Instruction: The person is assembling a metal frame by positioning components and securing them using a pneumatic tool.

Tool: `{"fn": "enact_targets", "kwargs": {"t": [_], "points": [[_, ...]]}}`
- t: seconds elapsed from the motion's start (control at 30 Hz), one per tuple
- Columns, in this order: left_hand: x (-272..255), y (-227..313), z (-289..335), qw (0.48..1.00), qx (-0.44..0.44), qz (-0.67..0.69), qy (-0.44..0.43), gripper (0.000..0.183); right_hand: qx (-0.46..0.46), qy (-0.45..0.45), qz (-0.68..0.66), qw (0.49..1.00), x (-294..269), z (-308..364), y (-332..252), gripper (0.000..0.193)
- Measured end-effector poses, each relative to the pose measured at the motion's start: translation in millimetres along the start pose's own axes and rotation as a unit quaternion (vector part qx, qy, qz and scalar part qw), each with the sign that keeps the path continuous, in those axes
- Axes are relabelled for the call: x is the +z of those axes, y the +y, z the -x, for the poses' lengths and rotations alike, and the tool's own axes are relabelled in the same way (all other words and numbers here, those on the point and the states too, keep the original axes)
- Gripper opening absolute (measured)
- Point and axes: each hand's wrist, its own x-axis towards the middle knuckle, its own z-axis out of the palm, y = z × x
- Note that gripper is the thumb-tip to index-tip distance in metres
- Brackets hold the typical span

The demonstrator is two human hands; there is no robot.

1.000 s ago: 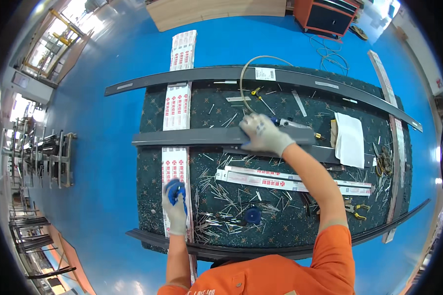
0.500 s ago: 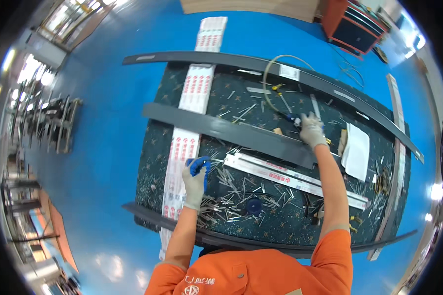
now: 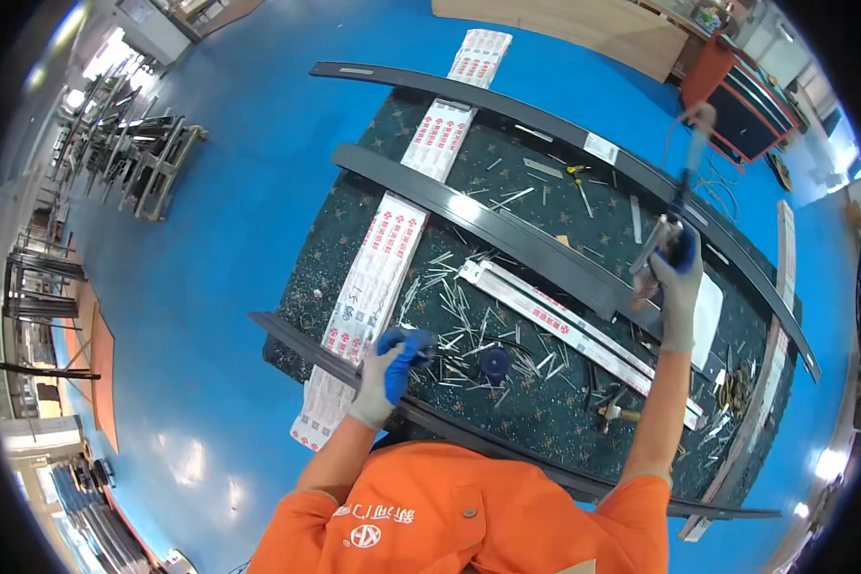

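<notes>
My right hand, in a grey-white glove with a blue palm, is raised over the right part of the work table. It grips a motion-smeared, pistol-like air tool, its pale hose rising from the far end. My left hand, in a matching glove, has its fingers curled above the near dark metal profile. Something small and dark sits at its fingertips, too blurred to name. Between the hands a wide dark grey profile crosses the table diagonally. Nearer to me lies a white-wrapped strip.
Metal slivers and offcuts litter the dark speckled table top. A yellow-handled tool, a round blue object and a hammer lie there. Another long profile spans the far side. A red tool cabinet stands beyond.
My right hand has lifted the air tool off the table and moved it rightward, the hose swinging with it. My left hand has come nearer to me. The whole view has turned slightly.
</notes>
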Motion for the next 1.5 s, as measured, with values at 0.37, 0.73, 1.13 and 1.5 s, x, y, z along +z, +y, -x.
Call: {"fn": "enact_targets", "kwargs": {"t": [0.37, 0.73, 1.13, 1.5], "points": [[45.8, -52.7, 34.8, 0.905, -0.119, 0.354, -0.202, 0.013, -0.144, -0.054, -0.325, 0.933, 130.1, 234.5, -20.6, 0.061], [-46.5, -33.0, 47.7, 0.934, 0.098, 0.305, -0.156, 0.021, 0.036, -0.349, 0.031, 0.936, 129.7, 370.6, -80.1, 0.057], [-174.5, 21.8, 159.8, 0.82, 0.161, 0.229, -0.5, 0.01, 0.201, -0.399, 0.002, 0.895, 223.8, 480.7, -164.1, 0.079], [-171.5, 34.1, 118.9, 0.926, 0.075, 0.126, -0.349, 0.012, -0.013, -0.115, 0.418, 0.901, 227.1, 479.1, -182.2, 0.081]]}}
